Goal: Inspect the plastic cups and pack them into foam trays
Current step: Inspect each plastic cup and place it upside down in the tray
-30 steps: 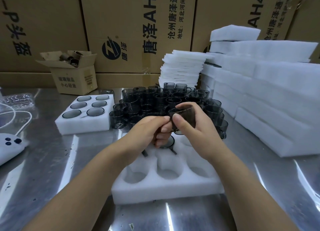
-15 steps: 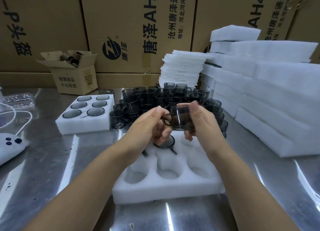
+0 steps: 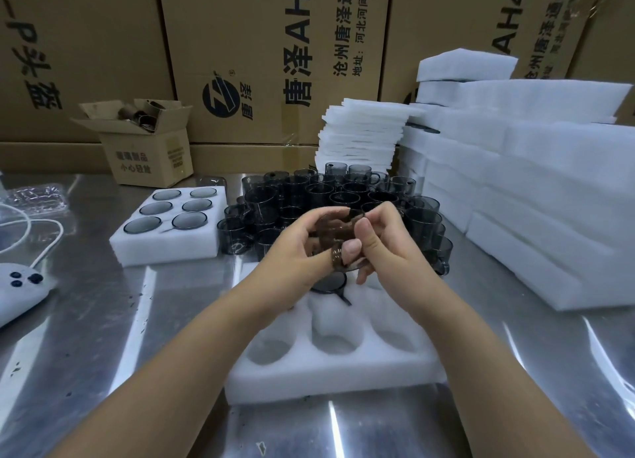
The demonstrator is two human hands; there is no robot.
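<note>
Just above the open foam tray (image 3: 326, 382), both hands hold one dark cup (image 3: 335, 230) up for checking.
The left hand (image 3: 295, 248) and the right hand (image 3: 385, 248) each curl their fingers round the tinted cup at the centre of the frame. It is lifted clear of the tray and tipped toward the camera, probably so that light passes through the wall and any flaw shows. The tray lies directly beneath, near the person, so a passed cup need only go down into a pocket. A seated cup (image 3: 328, 282) fills one far pocket, while the near row stands unfilled. Loose cups (image 3: 309, 196) crowd just behind the hands as the supply. A filled tray (image 3: 165, 251) sits aside at centre left, and spare foam (image 3: 549, 199) is stacked at the right on the tabletop (image 3: 103, 337), seemingly kept handy.
</note>
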